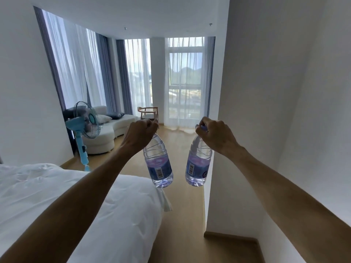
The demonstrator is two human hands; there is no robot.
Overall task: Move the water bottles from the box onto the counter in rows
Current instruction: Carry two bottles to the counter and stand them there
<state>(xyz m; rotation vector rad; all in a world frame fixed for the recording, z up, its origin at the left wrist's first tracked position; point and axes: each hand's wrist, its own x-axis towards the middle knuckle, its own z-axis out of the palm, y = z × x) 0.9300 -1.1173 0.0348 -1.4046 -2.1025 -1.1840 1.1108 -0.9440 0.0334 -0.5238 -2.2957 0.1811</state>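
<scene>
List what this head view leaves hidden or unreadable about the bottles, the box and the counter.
- Box and counter: neither appears in the head view; both lie outside the frame.
- Cap of the left bottle: fully covered by the left hand.
- Cap of the right bottle: mostly covered by the right hand; only a blue sliver shows.
- Label text on both bottles: too small and blurred; only barcodes show.

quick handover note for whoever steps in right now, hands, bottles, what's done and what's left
Left hand: grips the left water bottle by its neck, bottle hanging beside the bed.
Right hand: grips the right water bottle by its cap end, hanging over the wooden floor.
Box and counter: neither is in view.
Done: two bottles are in hand; how many already stand in rows cannot be told.
Left: carry both to the counter and set them in a row.
</scene>
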